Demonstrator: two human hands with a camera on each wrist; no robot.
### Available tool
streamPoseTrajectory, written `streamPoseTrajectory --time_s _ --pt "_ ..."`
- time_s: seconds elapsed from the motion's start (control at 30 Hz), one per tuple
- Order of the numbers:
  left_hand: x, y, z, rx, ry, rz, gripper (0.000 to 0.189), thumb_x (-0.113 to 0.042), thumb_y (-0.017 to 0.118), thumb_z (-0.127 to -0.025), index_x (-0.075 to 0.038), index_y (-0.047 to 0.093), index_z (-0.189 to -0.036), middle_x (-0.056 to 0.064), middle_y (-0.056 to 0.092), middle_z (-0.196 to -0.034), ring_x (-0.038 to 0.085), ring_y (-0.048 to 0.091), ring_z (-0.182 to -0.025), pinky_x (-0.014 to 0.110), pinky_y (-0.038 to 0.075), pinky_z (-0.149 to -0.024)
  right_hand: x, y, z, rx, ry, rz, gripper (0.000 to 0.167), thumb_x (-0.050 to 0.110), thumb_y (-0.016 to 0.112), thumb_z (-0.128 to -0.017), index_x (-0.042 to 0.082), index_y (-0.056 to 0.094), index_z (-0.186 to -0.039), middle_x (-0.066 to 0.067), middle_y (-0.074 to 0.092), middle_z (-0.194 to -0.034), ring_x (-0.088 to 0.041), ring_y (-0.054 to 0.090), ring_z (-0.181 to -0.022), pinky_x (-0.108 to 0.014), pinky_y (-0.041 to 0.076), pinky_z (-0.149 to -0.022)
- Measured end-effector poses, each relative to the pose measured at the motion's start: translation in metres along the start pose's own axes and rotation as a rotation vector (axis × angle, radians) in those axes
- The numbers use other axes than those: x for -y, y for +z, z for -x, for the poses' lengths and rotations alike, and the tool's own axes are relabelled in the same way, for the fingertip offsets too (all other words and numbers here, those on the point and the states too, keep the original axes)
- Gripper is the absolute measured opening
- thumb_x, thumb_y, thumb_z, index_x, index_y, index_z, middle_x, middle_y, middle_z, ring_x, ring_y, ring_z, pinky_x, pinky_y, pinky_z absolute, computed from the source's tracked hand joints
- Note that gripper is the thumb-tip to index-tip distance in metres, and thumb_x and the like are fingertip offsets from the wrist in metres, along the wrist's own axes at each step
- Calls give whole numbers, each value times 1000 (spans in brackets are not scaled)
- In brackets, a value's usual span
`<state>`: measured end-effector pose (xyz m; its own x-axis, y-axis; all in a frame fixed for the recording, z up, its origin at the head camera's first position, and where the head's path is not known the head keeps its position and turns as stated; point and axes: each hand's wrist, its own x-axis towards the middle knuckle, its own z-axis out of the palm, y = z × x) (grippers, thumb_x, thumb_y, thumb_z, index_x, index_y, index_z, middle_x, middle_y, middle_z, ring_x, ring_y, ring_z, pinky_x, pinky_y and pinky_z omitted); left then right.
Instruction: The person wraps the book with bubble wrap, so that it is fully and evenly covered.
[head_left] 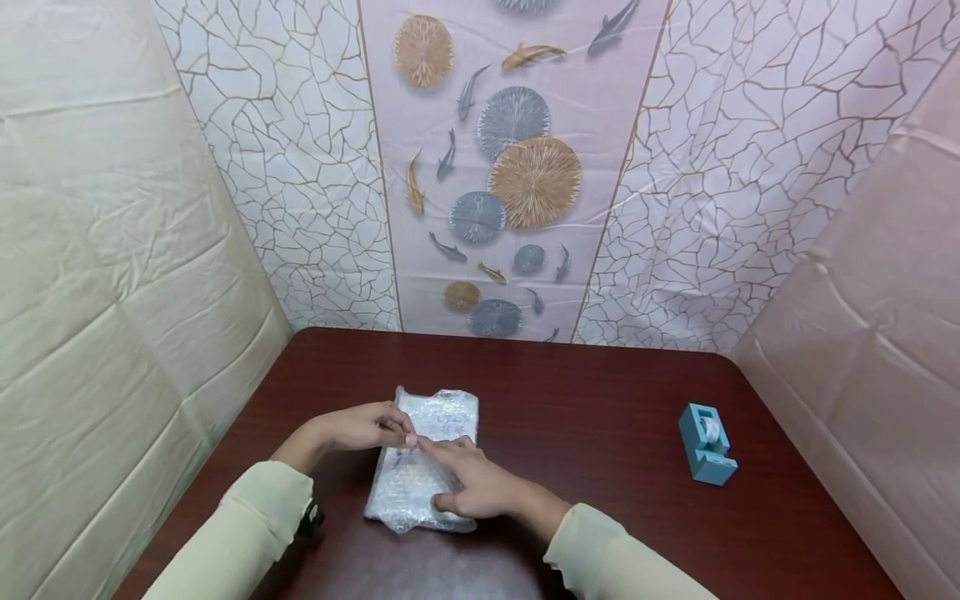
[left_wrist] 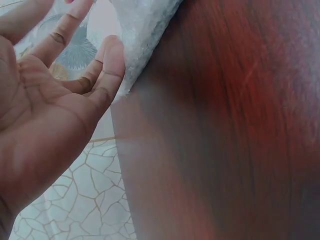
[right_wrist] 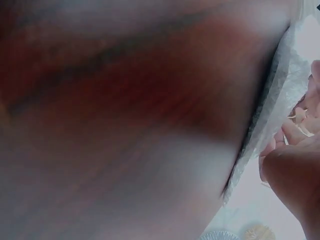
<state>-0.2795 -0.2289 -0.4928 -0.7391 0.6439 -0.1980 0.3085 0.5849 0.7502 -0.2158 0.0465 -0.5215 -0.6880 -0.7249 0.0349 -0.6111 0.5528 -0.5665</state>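
A flat rectangular packet in clear bubble wrap point(head_left: 420, 492) lies on the dark red-brown table, left of its middle. Over its upper left part is my left hand point(head_left: 360, 427), thumb and index tips close together near the packet's middle; whether anything thin is between them I cannot make out. My right hand point(head_left: 480, 483) rests on the wrap from the right, index finger stretched towards the left fingertips and thumb on the lower part. In the left wrist view, the lower fingers point(left_wrist: 112, 60) are loosely bent beside the wrap. The packet's contents are blurred by the wrap.
A light blue tape dispenser point(head_left: 705, 446) with a roll of tape point(head_left: 710, 429) stands at the right of the table point(head_left: 570, 417). Patterned cloth point(head_left: 487, 167) hangs behind the far edge, with plain cloth point(head_left: 90, 292) at both sides.
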Motion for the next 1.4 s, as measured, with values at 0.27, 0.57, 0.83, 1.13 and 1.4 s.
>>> streamPoseTrajectory --time_s 0.27,0.57,0.83,1.13,1.4 --pt "3 0 3 -10 32 6 19 -27 73 -107 -13 76 -94 3 60 -111 20 50 -110 39 43 -94 5 -5 -2 38 9 40 94 30 78 -94 26 31 -176 -4 50 -172 -20 47 -132 -56 41 -121" --pt "2 3 3 -12 26 12 22 -22 73 -104 -7 73 -88 6 62 -122 20 51 -118 40 43 -101 6 -9 -7 66 -13 82 85 32 76 -97 22 39 -173 -2 50 -169 -33 47 -145 -65 34 -129" --pt "-1 7 1 -29 -22 12 25 -17 73 -100 -11 63 -77 7 56 -121 21 48 -118 40 42 -101 8 -9 -12 76 -13 125 82 34 74 -97 16 43 -171 -4 48 -165 -29 46 -135 -56 41 -120" --pt "-6 8 -3 -18 -66 17 29 -16 72 -99 -14 59 -74 7 51 -116 20 46 -114 38 40 -96 5 -7 -16 61 -32 126 78 32 75 -96 12 50 -167 -9 50 -161 -34 48 -133 -58 44 -116" --pt "-4 8 -5 -33 -95 0 30 -17 75 -98 -16 58 -73 7 53 -119 21 49 -116 37 42 -100 -2 -9 -15 40 -40 1 69 22 75 -99 -2 54 -160 -11 52 -162 -34 48 -146 -47 44 -125"
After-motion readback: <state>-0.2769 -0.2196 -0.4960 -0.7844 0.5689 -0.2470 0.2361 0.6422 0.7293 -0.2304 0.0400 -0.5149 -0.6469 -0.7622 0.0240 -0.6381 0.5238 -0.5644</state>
